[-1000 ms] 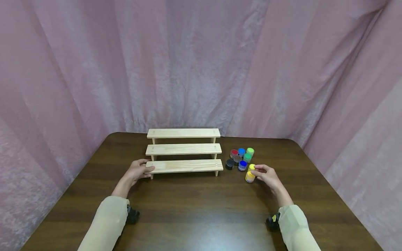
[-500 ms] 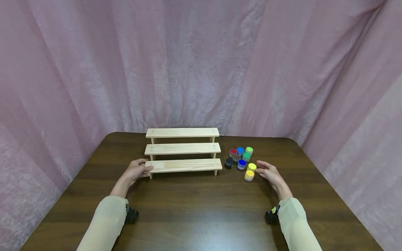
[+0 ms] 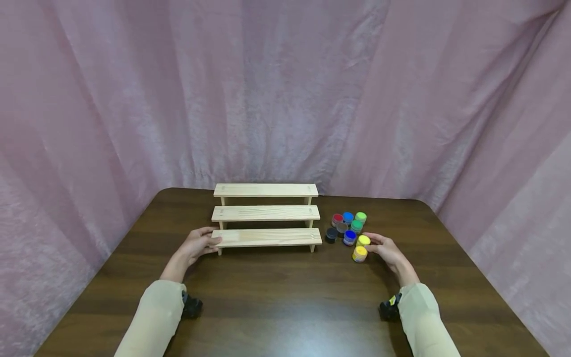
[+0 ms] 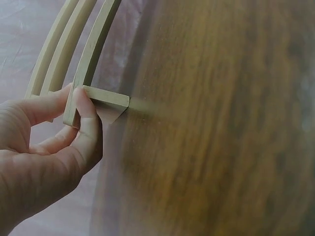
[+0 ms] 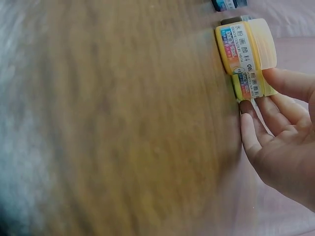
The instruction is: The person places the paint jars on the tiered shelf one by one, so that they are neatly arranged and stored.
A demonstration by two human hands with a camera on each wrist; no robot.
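In the head view my left hand [image 3: 199,244] grips the left end of the lowest board of a three-tier wooden display stand [image 3: 267,238]. The left wrist view shows the thumb and fingers of that hand pinching the end of the board [image 4: 93,54], beside its support leg [image 4: 109,97]. On the right, my right hand [image 3: 387,251] is beside two yellow paint jars, with fingers extended around the right side of the lemon-yellow paint jar [image 3: 363,240]. A deeper yellow paint jar [image 3: 359,255] stands nearer me. In the right wrist view the thumb lies close to the yellow lid [image 5: 265,43]; firm contact is unclear.
Left of the yellow jars stand several more paint jars, among them a black jar [image 3: 331,235], a dark blue jar [image 3: 350,238], a red jar [image 3: 337,220] and a green jar [image 3: 356,226]. All stand on a dark wooden table [image 3: 276,292], with a pink curtain [image 3: 285,99] behind.
My right hand drew back from the yellow jars, then came back towards the lemon-yellow one. My left hand keeps its hold on the stand. The head view has shifted slightly.
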